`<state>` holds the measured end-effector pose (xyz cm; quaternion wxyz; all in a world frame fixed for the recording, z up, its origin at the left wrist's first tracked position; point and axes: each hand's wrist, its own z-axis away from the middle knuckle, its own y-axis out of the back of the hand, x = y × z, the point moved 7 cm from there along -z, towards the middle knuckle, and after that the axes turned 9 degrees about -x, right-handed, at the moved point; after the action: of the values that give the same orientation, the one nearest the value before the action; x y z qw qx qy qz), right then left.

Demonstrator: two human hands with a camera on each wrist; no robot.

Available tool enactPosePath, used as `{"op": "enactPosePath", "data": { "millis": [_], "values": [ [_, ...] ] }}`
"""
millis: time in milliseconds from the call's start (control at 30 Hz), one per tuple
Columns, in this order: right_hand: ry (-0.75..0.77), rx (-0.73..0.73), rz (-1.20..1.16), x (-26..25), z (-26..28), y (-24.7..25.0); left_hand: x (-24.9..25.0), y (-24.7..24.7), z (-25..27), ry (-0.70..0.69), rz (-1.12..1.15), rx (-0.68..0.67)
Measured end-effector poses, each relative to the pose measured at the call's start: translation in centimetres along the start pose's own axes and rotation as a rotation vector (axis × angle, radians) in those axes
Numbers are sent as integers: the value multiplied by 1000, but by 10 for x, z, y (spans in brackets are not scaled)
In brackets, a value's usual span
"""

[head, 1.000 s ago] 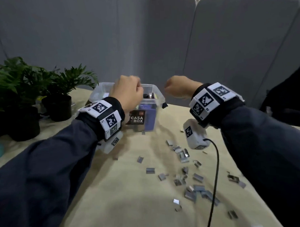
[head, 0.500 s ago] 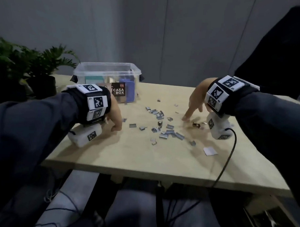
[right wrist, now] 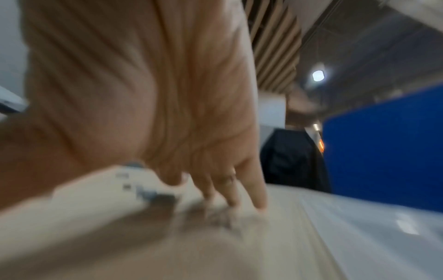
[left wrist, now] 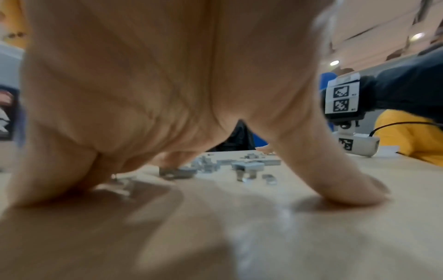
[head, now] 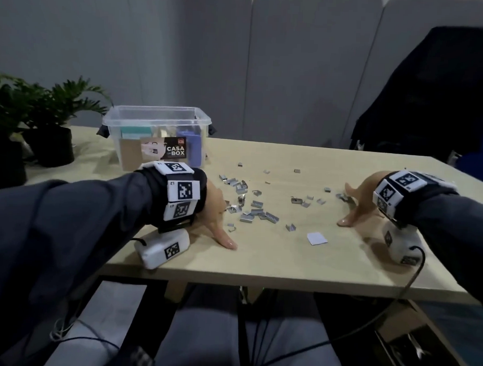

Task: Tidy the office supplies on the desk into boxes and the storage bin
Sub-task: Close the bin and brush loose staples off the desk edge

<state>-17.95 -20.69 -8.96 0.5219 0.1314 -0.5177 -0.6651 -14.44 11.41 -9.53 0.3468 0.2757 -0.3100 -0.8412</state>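
Both hands rest spread, fingertips down, holding nothing: left hand (head: pixel 216 209) and right hand (head: pixel 359 199) flank scattered staples (head: pixel 257 210) on the worktop (head: pixel 259 260).

Dark navy sleeves (head: pixel 69 218); black wristbands (head: pixel 179 194) with white square-code tags; white wrist cameras (head: pixel 161 248), black cable (head: pixel 412 273)

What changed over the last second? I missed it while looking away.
Both hands came down from above the storage bin to the desk: left hand and right hand now press fingertips down either side of the scattered staples. Nothing gripped. Bin, paper scrap unmoved.
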Motion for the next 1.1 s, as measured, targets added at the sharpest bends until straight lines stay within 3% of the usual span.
{"op": "enactPosePath", "data": {
  "millis": [167, 333, 400, 567, 633, 667, 733, 800, 833, 933, 1100],
  "values": [
    [16, -70, 16, -24, 23, -6, 21, 9, -30, -67, -42, 81],
    [253, -124, 23, -78, 29, 6, 33, 27, -34, -52, -214, 146],
    [350, -140, 24, -104, 36, 10, 32, 34, -30, -43, -206, 90],
    [532, -201, -286, -137, 40, 24, -9, 63, -24, -136, 218, 79],
    [587, -163, -519, -127, 36, 44, -35, 81, -26, -201, 377, 244],
    [578, -125, -597, -118, 29, 55, -49, 93, -23, -224, 429, 400],
    [478, -44, -587, -98, 6, 72, -79, 116, -12, -142, 396, 766],
    [331, -40, -418, -86, -19, 77, -102, 130, -3, 42, 254, 967],
    [280, -48, -330, -85, -27, 77, -112, 133, -4, 127, 199, 978],
    [278, -100, -123, -111, -37, 71, -137, 129, -16, 331, 103, 832],
    [456, -83, -168, -177, -26, 79, -175, 113, -23, 406, 143, 761]
  ]
}}
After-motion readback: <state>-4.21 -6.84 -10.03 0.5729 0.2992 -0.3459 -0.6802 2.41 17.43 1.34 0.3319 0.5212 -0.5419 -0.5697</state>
